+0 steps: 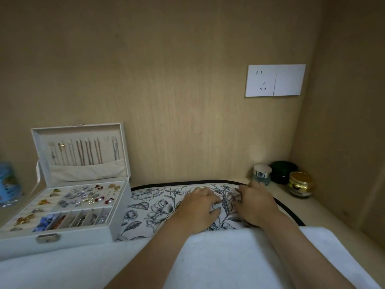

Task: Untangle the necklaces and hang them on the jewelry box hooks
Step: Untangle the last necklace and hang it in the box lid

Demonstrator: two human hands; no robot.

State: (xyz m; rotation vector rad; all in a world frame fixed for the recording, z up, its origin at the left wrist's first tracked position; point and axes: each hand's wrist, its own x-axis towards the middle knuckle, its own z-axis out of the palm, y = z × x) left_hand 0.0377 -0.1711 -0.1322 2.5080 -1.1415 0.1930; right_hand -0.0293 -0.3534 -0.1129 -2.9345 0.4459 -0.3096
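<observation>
The labels on the three jars in the right corner, a clear jar with a silver lid (pixel 262 173), a dark green jar (pixel 282 171) and a gold jar (pixel 300 185), are too blurred to read, and the blue printed object (pixel 7 182) at the left edge is cut off and out of focus. The left hand (pixel 199 207) and right hand (pixel 255 204) lie close together, palms down, on the floral mat (pixel 154 207), their fingers bent toward each other. Any fine chain between the fingertips is lost against the mat's dark leaf print, so whether either hand pinches something cannot be told. Both forearms cross a white towel (pixel 218 259). To the left the white jewelry box (pixel 68 233) stands open, and several necklaces (pixel 83 153) hang side by side from the hooks in its upright lid, their lower ends tucked into a fabric pocket. Small earrings (pixel 89 197) fill the tray below.
</observation>
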